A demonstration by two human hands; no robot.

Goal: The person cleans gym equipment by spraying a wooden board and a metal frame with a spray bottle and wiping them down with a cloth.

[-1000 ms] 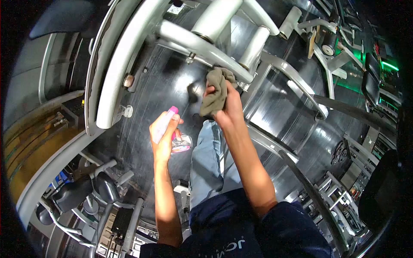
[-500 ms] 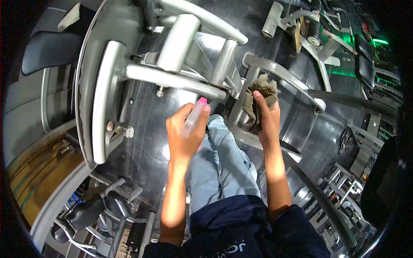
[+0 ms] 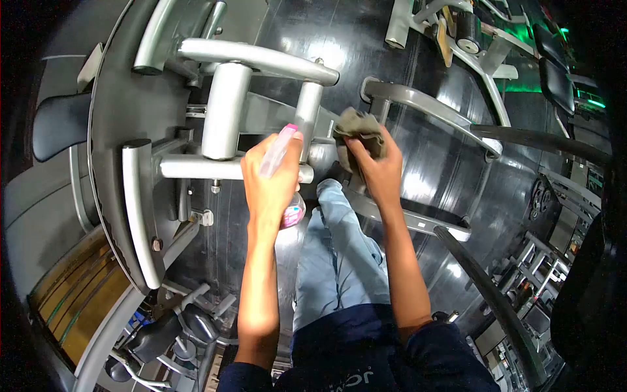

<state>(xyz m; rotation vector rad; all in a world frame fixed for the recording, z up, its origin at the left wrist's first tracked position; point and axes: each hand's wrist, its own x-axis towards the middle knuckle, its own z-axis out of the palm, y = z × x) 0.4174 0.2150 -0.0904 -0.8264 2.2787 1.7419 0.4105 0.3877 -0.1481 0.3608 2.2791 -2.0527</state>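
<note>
My left hand is wrapped around a spray bottle with a clear trigger head and a pink nozzle pointing away from me. Below the hand, part of its body with a pink label shows. In my right hand is a crumpled olive-brown cloth, pinched with the thumb on top. Just beyond both hands lies the silver tubular frame of a gym machine; the left hand overlaps its near bar in this view. The cloth is close to the frame's right end.
A grey curved floor frame stands to the right, joined to dark bars. More gym machines fill the far right. At left are a dark pad and a large grey panel. My legs stand on the glossy black floor.
My right hand has moved left with the cloth, closer to the bottle. The view has shifted, and the left hand with the bottle sits slightly higher and further left, showing more of the bottle's body.
</note>
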